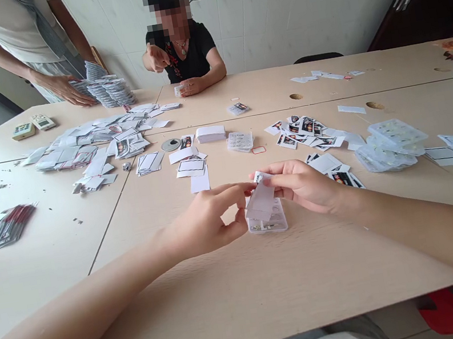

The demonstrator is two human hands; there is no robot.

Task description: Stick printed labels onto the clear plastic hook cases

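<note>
My right hand (300, 183) pinches folded white paper slips (261, 201) between thumb and fingers. From the left, my left hand (223, 216) has its curled fingers at the edge of the same slips, thumb and fingertips closed there. Directly beneath them lies a clear plastic box (278, 221) with small metallic pieces inside; the slips cover part of it. Beyond my hands are white paper cards (200, 182) with black borders, a stack of white cards (210, 133), a roll of tape (171, 144) and another clear box (240, 142).
Printed photo cards (306, 127) and stacked clear boxes (391, 145) are at the right. White paper packets (82, 138) spread left, near red-edged packets (6, 229). Across the table one person (185, 55) sits; another person's hand (61, 90) rests by piled packets (111, 90).
</note>
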